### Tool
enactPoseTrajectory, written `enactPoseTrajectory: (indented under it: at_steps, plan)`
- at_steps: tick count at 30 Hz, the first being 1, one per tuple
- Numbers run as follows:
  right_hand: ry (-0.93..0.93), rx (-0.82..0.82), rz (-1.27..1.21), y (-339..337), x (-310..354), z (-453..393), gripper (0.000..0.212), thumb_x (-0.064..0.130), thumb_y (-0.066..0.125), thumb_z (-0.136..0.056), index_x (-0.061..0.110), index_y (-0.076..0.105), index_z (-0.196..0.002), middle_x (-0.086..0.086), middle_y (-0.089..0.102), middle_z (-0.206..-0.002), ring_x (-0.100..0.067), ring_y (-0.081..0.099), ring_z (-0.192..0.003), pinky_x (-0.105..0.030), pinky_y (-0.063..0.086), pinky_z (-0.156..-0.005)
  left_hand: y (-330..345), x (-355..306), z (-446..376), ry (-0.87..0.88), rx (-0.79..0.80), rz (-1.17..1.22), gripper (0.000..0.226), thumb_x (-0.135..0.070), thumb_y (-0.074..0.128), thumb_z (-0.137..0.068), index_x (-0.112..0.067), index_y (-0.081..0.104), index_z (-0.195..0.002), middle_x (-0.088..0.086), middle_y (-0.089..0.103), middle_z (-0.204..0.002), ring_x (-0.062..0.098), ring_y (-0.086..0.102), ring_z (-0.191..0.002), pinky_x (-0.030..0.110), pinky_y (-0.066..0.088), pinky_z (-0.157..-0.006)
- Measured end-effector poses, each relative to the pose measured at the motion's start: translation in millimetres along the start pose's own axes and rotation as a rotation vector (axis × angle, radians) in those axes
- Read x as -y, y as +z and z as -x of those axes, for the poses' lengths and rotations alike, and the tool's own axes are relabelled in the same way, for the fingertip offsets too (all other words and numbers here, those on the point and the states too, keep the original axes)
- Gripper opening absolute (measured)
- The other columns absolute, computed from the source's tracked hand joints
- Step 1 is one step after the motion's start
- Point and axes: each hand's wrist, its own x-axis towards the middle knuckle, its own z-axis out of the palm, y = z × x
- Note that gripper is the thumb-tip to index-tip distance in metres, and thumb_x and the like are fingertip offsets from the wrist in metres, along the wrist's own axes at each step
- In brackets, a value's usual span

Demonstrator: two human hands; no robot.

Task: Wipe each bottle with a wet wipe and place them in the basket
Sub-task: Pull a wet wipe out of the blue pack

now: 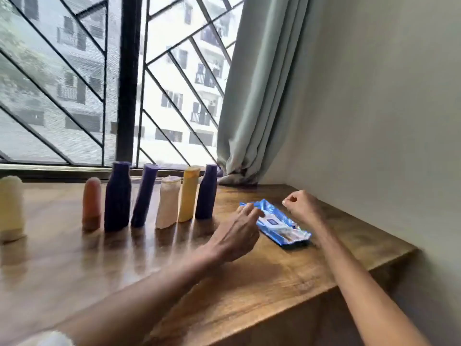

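My worktop (249, 283) has seven bottles (117, 196) in a row, none wiped yet. I see no basket. The wipe pack (279, 224) lies by them. My left hand (237, 233) reaches it, fingers loose. My right hand (303, 206) is curled, holding nothing.

wipes pack (277, 222) showing blue with white label | three bottles (117, 198) showing dark purple | one bottle (188, 194) showing yellow | curtain (254, 91) showing pale green | table (249, 278) showing brown wood grain
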Motion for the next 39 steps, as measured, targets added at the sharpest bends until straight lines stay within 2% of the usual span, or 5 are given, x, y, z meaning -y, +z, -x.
enactPoseTrajectory:
  at_steps: [11, 18, 25, 35, 39]
  plan:
    - [0.074, 0.234, 0.115, 34.2, -17.3, -10.8, 0.011, 0.020, 0.064, -0.080, 0.015, 0.068, -0.071, -0.010, 0.067, -0.074, -0.027, 0.067, -0.080, -0.029, 0.050, -0.068, 57.9, 14.5, -37.8, -0.214, 0.439, -0.023, 0.040, -0.036, 0.033, -0.100, -0.012, 0.051, -0.125, 0.013, 0.046, -0.131, 0.030, 0.046, -0.122, 0.036, 0.032, -0.104]
    - [0.219, 0.404, 0.223, 46.7, -8.3, -27.3, 0.048, 0.049, 0.073, -0.074, 0.007, 0.053, -0.085, -0.009, 0.062, -0.098, -0.027, 0.064, -0.087, -0.030, 0.047, -0.067, 55.7, 11.8, -35.0, -0.269, 0.420, 0.014, 0.039, -0.038, 0.030, -0.100, -0.014, 0.054, -0.119, 0.012, 0.049, -0.117, 0.031, 0.053, -0.109, 0.040, 0.043, -0.089]
    - [0.315, 0.472, 0.115, 61.5, -8.8, -38.7, 0.048, 0.039, 0.083, -0.063, 0.005, 0.067, -0.092, -0.008, 0.070, -0.089, -0.022, 0.067, -0.076, -0.036, 0.057, -0.080, 51.1, 16.0, -38.2, -0.260, 0.197, -0.152, 0.033, -0.029, 0.032, -0.100, -0.008, 0.058, -0.103, 0.013, 0.062, -0.113, 0.031, 0.056, -0.106, 0.036, 0.036, -0.088]
    - [0.333, 0.651, 0.273, 51.0, 23.3, -45.8, 0.048, 0.034, 0.076, -0.075, 0.006, 0.059, -0.110, -0.004, 0.063, -0.114, -0.023, 0.063, -0.096, -0.034, 0.050, -0.088, 50.7, 24.4, -35.3, -0.450, 0.271, -0.130, 0.069, -0.050, 0.049, -0.090, -0.003, 0.033, -0.138, 0.017, 0.039, -0.138, 0.030, 0.036, -0.128, 0.034, 0.027, -0.105]
    - [0.337, 0.703, 0.213, 42.7, 30.6, -50.5, 0.039, 0.025, 0.074, -0.078, 0.006, 0.057, -0.108, -0.004, 0.056, -0.098, -0.018, 0.057, -0.079, -0.033, 0.048, -0.084, 50.7, 27.0, -34.0, -0.544, 0.327, -0.009, 0.087, -0.051, 0.052, -0.089, 0.001, 0.014, -0.147, 0.019, 0.029, -0.148, 0.031, 0.028, -0.136, 0.034, 0.023, -0.110]
